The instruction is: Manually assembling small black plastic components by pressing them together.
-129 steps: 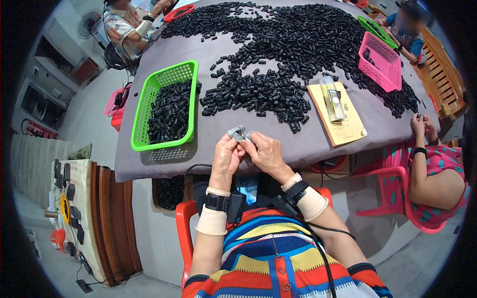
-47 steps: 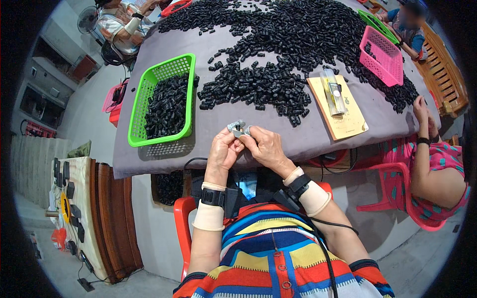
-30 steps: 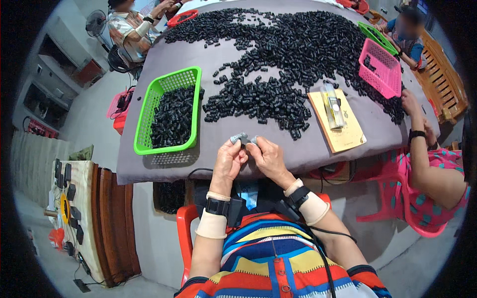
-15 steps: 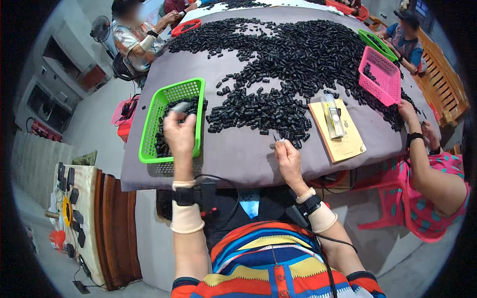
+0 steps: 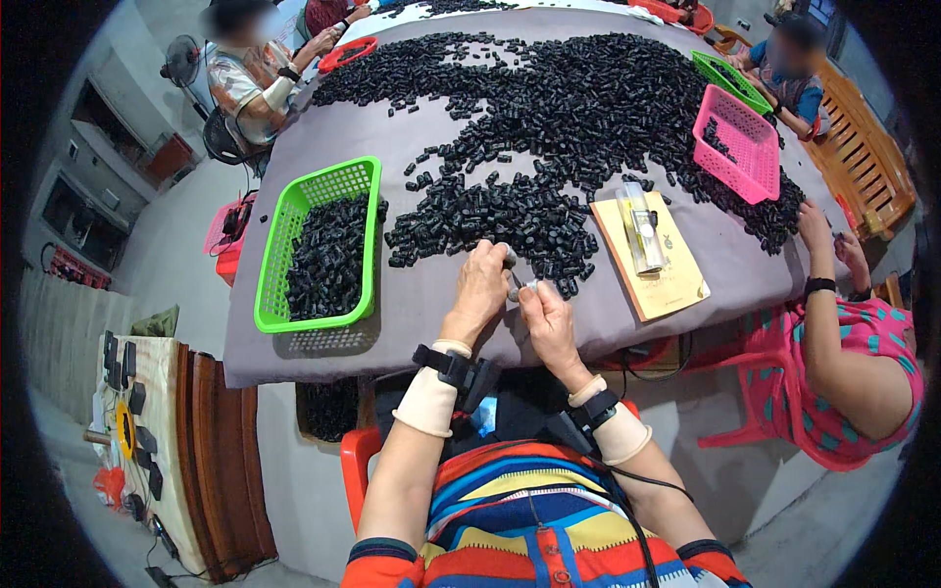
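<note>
My left hand (image 5: pixel 477 289) is at the near edge of the black pile, fingers pinched together. What sits in its fingertips, if anything, is too small to make out. Close beside it on the right, my right hand (image 5: pixel 549 321) is closed on a small pointed tool (image 5: pixel 517 282), whose thin dark tip reaches toward the left fingertips. Pale coverings show on some fingertips. Just beyond both hands spreads a heap of small black cylindrical pieces (image 5: pixel 520 220). To the left, a green basket (image 5: pixel 371 245) holds many of the same pieces.
Right of my hands lies a yellow booklet (image 5: pixel 665 302) with a clear plastic tube (image 5: pixel 644 235) on it. Farther right are a pink basket (image 5: pixel 760 157) and a green basket (image 5: pixel 757 98). A co-worker's arm (image 5: pixel 823 304) reaches in from the right; others sit along the table.
My left hand has come out of the green basket and moved right, up to my right hand. My right hand stays near the pile's edge, and the whole view has shifted slightly.
</note>
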The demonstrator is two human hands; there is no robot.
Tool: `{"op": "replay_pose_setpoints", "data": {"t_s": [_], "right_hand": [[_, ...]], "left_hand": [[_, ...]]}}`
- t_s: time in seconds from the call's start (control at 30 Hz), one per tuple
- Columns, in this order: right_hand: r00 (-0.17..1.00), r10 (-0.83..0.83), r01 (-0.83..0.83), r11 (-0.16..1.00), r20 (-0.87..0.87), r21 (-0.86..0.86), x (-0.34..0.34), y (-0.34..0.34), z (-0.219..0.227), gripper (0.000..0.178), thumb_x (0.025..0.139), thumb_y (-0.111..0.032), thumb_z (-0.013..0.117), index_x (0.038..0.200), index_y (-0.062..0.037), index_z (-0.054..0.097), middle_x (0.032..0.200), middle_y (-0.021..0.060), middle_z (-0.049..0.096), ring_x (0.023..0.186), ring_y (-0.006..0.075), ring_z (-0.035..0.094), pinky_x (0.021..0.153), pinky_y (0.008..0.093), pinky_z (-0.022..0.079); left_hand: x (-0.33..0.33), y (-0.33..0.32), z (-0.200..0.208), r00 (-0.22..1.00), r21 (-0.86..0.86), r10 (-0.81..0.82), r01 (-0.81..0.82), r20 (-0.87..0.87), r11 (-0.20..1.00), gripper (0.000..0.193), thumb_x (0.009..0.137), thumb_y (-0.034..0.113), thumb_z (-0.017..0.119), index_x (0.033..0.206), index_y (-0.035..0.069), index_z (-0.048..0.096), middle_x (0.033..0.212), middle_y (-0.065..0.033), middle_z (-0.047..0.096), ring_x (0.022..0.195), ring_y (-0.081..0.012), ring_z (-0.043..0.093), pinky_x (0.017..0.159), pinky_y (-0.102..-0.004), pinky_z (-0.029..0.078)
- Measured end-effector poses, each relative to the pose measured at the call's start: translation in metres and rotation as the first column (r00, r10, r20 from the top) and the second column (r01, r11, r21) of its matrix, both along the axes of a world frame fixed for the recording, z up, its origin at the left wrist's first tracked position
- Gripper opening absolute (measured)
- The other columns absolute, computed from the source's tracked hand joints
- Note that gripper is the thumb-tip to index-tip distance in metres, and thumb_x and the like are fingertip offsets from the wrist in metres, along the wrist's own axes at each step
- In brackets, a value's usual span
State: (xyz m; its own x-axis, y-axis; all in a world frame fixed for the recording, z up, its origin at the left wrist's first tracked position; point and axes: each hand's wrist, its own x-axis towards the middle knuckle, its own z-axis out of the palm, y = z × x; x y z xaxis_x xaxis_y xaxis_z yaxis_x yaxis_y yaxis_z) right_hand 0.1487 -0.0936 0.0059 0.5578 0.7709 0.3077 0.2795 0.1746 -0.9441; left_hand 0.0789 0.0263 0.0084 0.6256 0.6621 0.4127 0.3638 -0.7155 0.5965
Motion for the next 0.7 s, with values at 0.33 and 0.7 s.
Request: {"op": "replay_pose_setpoints", "data": {"t_s": [0.33, 0.7], "right_hand": [[1.000, 0.006, -0.006, 0.999, 0.016, -0.035, 0.000, 0.002, -0.001, 0.031, 0.091, -0.027, 0.053, 0.075, -0.0003, 0.048, 0.056, 0.0119, 0.050, 0.049, 0.0144, 0.044, 0.047, 0.0318, 0.037], [0.963, 0.047, -0.015, 0.993, 0.267, -0.119, -0.020, 0.017, 0.005, 0.026, 0.086, -0.023, 0.056, 0.072, -0.0022, 0.049, 0.065, 0.0164, 0.054, 0.060, 0.0352, 0.054, 0.051, 0.0404, 0.039]], "left_hand": [[-0.049, -0.019, -0.005, 0.818, -0.846, 0.260, 0.433, 0.514, 0.310, 0.024, 0.088, 0.002, 0.051, 0.112, -0.002, 0.054, 0.079, -0.0067, 0.057, 0.055, -0.0116, 0.056, 0.047, -0.0230, 0.048], [-0.073, -0.033, -0.015, 0.605, -0.709, 0.403, 0.680, 0.686, 0.187, 0.021, 0.088, 0.002, 0.052, 0.108, 0.000, 0.056, 0.082, -0.0043, 0.057, 0.063, -0.0117, 0.054, 0.051, -0.0213, 0.044]]}}
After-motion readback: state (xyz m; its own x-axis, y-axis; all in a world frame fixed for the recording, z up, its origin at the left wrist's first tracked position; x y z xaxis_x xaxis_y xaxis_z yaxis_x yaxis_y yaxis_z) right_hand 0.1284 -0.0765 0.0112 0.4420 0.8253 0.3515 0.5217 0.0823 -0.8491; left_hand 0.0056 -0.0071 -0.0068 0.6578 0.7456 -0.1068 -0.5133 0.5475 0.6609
